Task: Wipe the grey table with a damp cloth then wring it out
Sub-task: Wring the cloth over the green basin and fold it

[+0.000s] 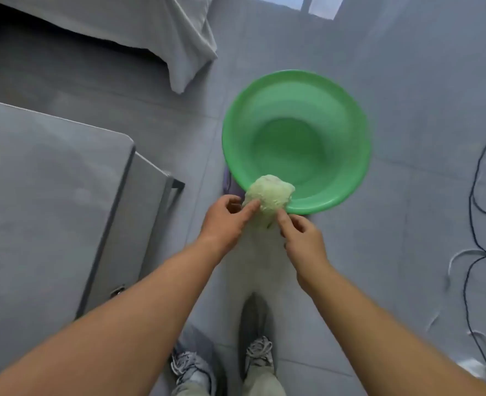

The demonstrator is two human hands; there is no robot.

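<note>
Two hands, left hand [224, 221] and right hand [301, 238], fingertips pinching bunched pale cloth [268, 195] over near rim of green basin [296, 141], grey table [44, 190] at left.

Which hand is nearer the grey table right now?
Left. The left hand holds the cloth on the side toward the grey table; the right hand is farther, on the cloth's other side.
</note>
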